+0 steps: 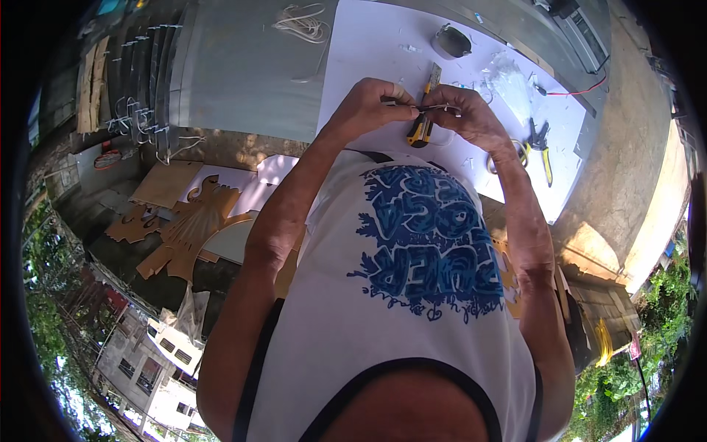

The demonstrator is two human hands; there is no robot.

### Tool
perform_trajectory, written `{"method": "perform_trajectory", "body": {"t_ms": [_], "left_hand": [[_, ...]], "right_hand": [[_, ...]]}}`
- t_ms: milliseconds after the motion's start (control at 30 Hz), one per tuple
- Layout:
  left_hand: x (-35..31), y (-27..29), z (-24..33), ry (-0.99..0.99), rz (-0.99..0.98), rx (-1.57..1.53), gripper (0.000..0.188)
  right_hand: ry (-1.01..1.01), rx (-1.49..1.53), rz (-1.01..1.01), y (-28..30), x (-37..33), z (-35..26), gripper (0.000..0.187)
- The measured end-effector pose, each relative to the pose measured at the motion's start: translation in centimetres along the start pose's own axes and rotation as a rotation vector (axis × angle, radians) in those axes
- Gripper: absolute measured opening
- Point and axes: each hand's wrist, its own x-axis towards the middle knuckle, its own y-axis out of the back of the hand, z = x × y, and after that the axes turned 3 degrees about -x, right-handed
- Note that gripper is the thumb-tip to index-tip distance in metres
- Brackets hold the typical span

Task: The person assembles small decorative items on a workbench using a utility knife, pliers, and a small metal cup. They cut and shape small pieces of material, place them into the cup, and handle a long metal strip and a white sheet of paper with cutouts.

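Observation:
Over a white sheet (353, 44), my left hand (368, 110) and my right hand (473, 119) meet, fingertips almost touching. Both are closed in a pinch on a thin dark wire-like piece (434, 108); a pale strand shows by the right fingers. Its exact kind is too small to tell. Just under my fingers lies a yellow-and-black utility knife (420, 132), its blade end pointing away from me. Beside my right wrist are a yellow-handled wire stripper (543, 151) and a round yellowish-and-black object (521, 155), partly hidden by the wrist.
A grey round container (451, 42) stands at the sheet's far side. Clear plastic bags (508, 88) and small scraps lie to the right, near a red wire (589, 88). A coil of white cable (302, 23) rests on the grey tabletop (250, 74). Cut brown boards (195, 221) sit lower left.

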Motion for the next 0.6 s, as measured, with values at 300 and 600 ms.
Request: {"method": "perform_trajectory", "body": {"t_ms": [300, 600], "left_hand": [[-0.4, -0.4, 0.0, 0.193, -0.009, -0.535, 0.017], [-0.5, -1.3, 0.3, 0.408, -0.006, -0.792, 0.019]], "right_hand": [[-0.129, 0.061, -0.014, 0.1, 0.0, -0.8, 0.020], [-0.100, 0.149, 0.065, -0.4, -0.5, 0.4, 0.020]]}}
